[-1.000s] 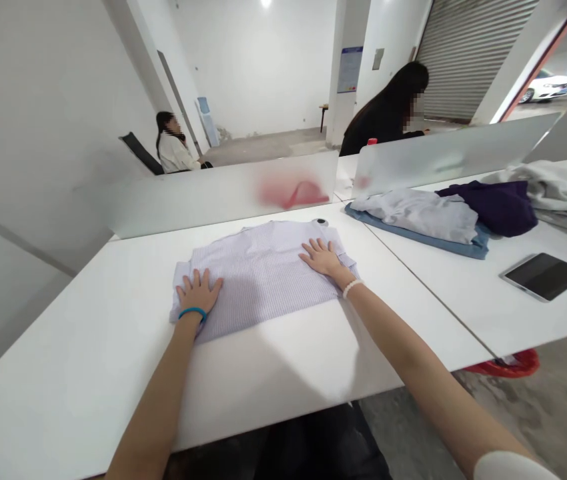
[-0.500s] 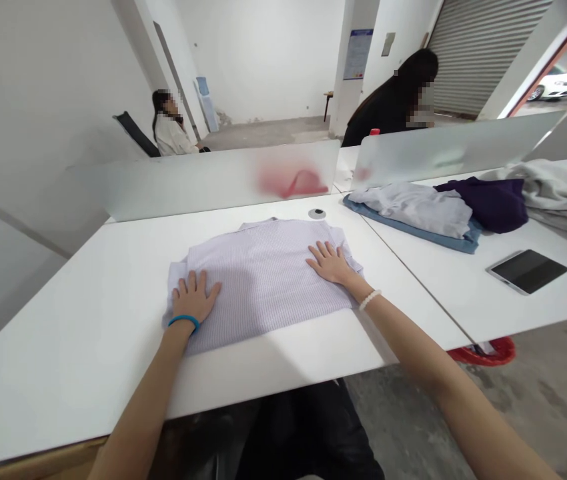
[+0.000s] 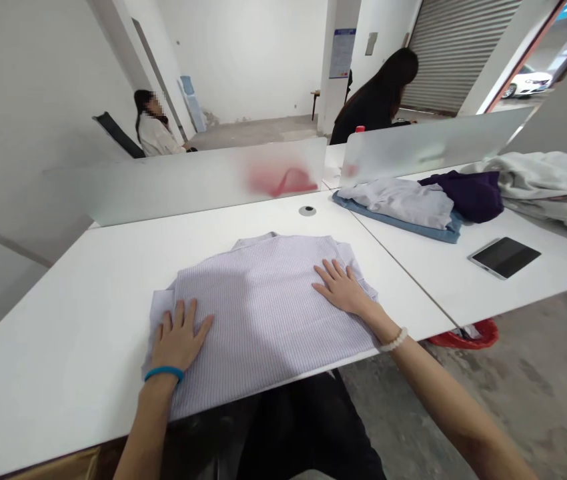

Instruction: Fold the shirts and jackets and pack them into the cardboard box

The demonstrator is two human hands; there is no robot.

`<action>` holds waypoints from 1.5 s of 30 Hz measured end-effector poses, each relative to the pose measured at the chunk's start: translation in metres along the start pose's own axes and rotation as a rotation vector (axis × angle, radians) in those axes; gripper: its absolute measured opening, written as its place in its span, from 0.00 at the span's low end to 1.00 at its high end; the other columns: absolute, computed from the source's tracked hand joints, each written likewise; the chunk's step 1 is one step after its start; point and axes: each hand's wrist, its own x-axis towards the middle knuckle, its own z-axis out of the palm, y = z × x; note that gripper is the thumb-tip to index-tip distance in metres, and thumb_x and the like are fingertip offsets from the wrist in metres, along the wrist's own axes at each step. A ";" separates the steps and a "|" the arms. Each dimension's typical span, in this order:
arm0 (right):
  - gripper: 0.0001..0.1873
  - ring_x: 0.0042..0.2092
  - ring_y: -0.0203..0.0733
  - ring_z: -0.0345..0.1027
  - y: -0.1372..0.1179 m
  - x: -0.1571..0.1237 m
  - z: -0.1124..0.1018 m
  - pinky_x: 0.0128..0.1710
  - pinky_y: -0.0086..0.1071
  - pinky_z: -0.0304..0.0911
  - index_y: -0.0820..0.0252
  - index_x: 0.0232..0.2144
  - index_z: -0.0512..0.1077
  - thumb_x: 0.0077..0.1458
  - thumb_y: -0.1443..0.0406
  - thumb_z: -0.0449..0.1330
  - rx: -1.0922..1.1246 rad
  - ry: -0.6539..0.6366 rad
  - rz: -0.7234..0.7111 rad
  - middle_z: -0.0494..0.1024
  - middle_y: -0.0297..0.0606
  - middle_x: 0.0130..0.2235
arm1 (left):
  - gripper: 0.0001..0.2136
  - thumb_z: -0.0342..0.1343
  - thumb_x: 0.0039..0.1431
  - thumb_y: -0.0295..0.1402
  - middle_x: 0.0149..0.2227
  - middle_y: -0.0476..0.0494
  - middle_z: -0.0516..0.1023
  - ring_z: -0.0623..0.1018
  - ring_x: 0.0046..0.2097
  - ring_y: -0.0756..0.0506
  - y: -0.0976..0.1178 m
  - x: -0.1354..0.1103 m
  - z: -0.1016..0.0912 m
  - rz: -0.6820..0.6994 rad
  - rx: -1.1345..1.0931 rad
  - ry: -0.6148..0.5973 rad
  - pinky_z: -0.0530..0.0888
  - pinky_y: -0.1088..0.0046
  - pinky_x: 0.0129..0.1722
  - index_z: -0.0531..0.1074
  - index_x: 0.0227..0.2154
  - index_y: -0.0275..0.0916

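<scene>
A pale lilac shirt (image 3: 263, 307) with thin dark stripes lies folded and flat on the white table (image 3: 63, 320), its lower edge at the table's front edge. On its left end rests my left hand (image 3: 177, 340), fingers spread and palm down, with a blue band at the wrist. My right hand (image 3: 342, 287) presses flat on the right part of the shirt, fingers apart, a white bead bracelet on that wrist. Bits of folded-in fabric stick out past both sides and at the top.
Along the back runs a frosted divider (image 3: 188, 177). To the right lie a grey and blue clothes pile (image 3: 403, 207), a purple garment (image 3: 468, 193), white cloth (image 3: 548, 180) and a tablet (image 3: 505, 257). A red basket (image 3: 468, 337) stands below. Two people are beyond the divider.
Both hands have drawn the shirt toward me, from mid-table to the front edge. They stay flat on it with fingers spread. The view has shifted slightly.
</scene>
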 end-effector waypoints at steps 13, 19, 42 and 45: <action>0.26 0.67 0.49 0.39 -0.111 -0.069 0.032 0.63 0.53 0.46 0.61 0.65 0.50 0.66 0.62 0.43 0.096 0.200 -0.412 0.53 0.41 0.65 | 0.23 0.35 0.66 0.31 0.63 0.37 0.60 0.55 0.65 0.41 0.088 -0.083 0.041 0.658 -0.063 0.308 0.62 0.56 0.60 0.56 0.62 0.31; 0.30 0.67 0.54 0.38 -0.019 -0.071 0.026 0.62 0.57 0.42 0.58 0.65 0.51 0.65 0.52 0.40 0.037 0.166 -0.029 0.51 0.41 0.66 | 0.27 0.35 0.64 0.40 0.64 0.36 0.58 0.49 0.67 0.35 -0.002 -0.069 0.034 0.371 -0.019 0.223 0.55 0.46 0.61 0.55 0.63 0.34; 0.31 0.66 0.54 0.43 0.010 -0.084 0.021 0.60 0.60 0.44 0.60 0.64 0.53 0.64 0.52 0.40 0.034 0.172 0.114 0.54 0.45 0.65 | 0.30 0.35 0.63 0.44 0.65 0.32 0.53 0.52 0.65 0.30 0.000 -0.038 0.019 0.048 0.009 0.101 0.50 0.41 0.60 0.52 0.63 0.30; 0.31 0.66 0.53 0.43 0.023 -0.089 0.026 0.61 0.59 0.43 0.62 0.64 0.54 0.65 0.52 0.37 0.037 0.213 0.160 0.54 0.45 0.65 | 0.30 0.32 0.64 0.42 0.63 0.29 0.56 0.51 0.65 0.28 -0.006 -0.043 0.009 -0.030 0.035 0.184 0.48 0.42 0.61 0.57 0.61 0.24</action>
